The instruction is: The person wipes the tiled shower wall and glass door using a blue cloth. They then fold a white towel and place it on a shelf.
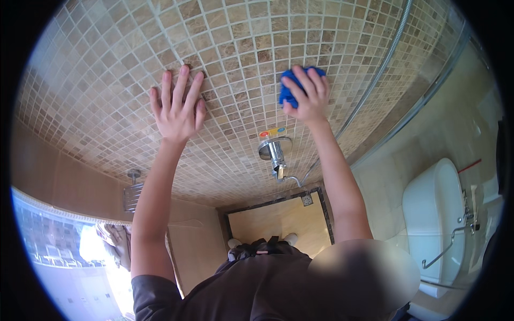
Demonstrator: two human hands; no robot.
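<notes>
In front of me rises a shower wall of small beige and brown mosaic tiles (237, 52) with pale grout. My left hand (176, 106) lies against the tiles with its fingers spread and holds nothing. Under my right hand (310, 94) a crumpled blue cloth (287, 94) is pressed to the wall; part of it is hidden by my fingers. Below and between my hands, a chrome shower mixer valve (274, 151) sticks out of the wall. A sticker with red and blue dots (272, 132) is fixed just above it.
A metal shower hose (379, 72) runs down the wall right of my right hand. At lower left is a wire soap basket (132, 196) beside a bright window (60, 257). A white bathtub (429, 208) stands at right. By my feet is a floor drain (307, 200).
</notes>
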